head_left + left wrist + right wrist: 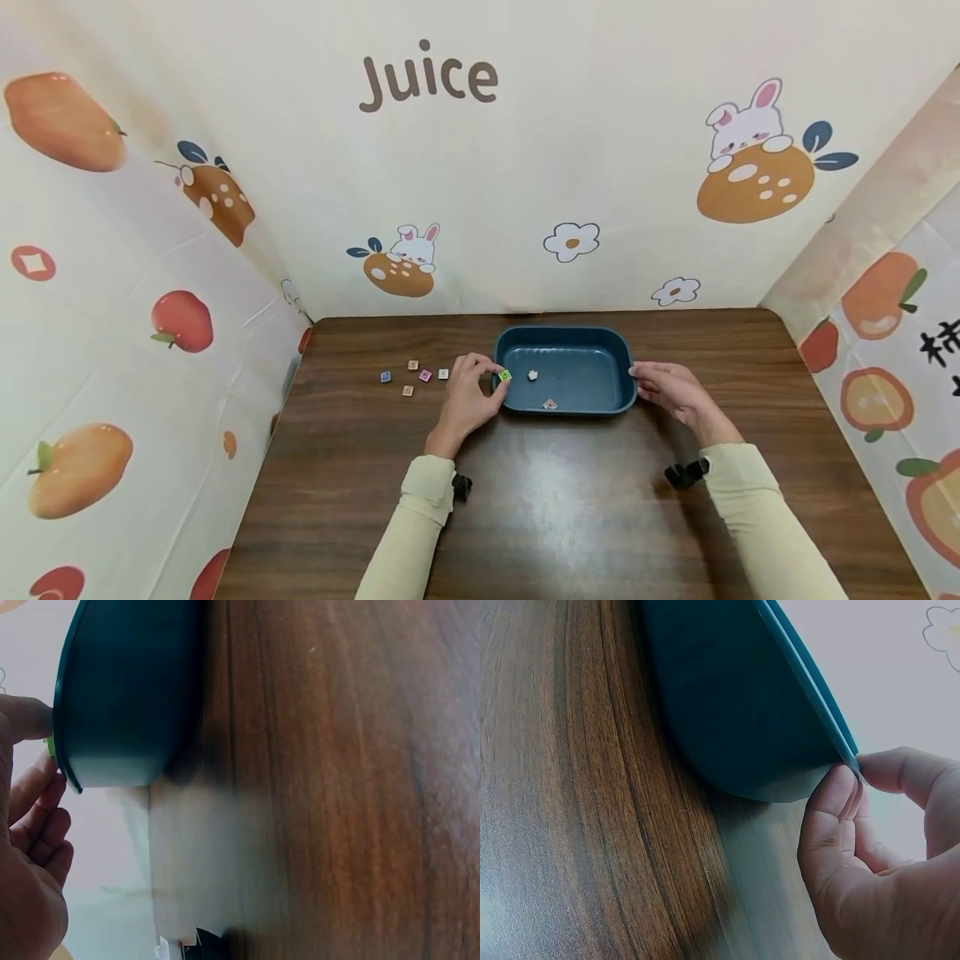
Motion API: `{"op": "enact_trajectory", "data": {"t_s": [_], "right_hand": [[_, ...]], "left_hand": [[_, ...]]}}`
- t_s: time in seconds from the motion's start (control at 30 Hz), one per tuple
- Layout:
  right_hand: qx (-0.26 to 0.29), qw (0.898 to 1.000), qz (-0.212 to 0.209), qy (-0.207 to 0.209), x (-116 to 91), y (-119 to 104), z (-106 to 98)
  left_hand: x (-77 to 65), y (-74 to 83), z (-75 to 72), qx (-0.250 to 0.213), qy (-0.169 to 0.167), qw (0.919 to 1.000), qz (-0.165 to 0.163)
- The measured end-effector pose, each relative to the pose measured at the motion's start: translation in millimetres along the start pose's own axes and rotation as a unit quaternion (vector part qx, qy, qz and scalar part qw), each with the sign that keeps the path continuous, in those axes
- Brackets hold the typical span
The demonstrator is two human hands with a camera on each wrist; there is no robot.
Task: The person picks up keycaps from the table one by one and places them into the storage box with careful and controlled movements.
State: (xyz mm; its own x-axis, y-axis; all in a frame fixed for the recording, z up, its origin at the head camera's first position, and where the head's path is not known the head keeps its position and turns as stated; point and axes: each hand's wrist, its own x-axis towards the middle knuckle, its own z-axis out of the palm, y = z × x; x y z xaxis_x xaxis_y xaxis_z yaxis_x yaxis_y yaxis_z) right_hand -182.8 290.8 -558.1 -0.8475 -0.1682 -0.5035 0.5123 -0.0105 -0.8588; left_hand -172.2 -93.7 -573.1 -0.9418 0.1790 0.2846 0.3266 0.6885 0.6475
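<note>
A dark blue rectangular tray (566, 410) sits on the wooden table. Between its thumb and fingertips, my left hand (468, 396) pinches a small green square block (505, 376) over the tray's left rim. In the left wrist view a sliver of the green block (50, 745) shows by the rim. My right hand (675, 392) grips the tray's right rim, thumb on one side and fingers on the other, plain in the right wrist view. Inside the tray lie a small whitish block (532, 376) and an orange-and-white block (550, 404).
Left of the tray, several small square blocks are scattered: a blue block (386, 377), a pink block (425, 376), a white block (443, 374) and tan blocks (407, 391). A fruit-printed curtain (510, 183) hangs behind the table (555, 500).
</note>
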Motion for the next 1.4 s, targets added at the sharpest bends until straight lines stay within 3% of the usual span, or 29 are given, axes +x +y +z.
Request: {"op": "enact_trajectory", "data": {"t_s": [0.27,0.5,0.7,1.1,1.4], "right_hand": [[-0.010,1.000,0.007,0.002,2.4,1.7,-1.3],[-0.025,1.000,-0.006,0.000,5.2,-2.9,0.2],[-0.020,1.000,-0.012,0.000,3.9,-3.5,0.5],[-0.019,1.000,-0.010,0.002,1.4,-2.8,2.0],[-0.010,1.000,-0.005,0.003,-1.3,-1.3,-0.6]], "left_hand": [[2.2,2.0,5.5,0.006,0.005,0.9998,0.016],[9.9,7.6,6.1,0.000,-0.002,0.9999,0.011],[12.8,11.4,8.2,0.008,-0.002,0.9995,0.030],[16.3,17.6,12.5,0.034,-0.040,0.9981,0.032],[16.9,21.1,16.4,0.027,-0.054,0.9974,0.040]]}}
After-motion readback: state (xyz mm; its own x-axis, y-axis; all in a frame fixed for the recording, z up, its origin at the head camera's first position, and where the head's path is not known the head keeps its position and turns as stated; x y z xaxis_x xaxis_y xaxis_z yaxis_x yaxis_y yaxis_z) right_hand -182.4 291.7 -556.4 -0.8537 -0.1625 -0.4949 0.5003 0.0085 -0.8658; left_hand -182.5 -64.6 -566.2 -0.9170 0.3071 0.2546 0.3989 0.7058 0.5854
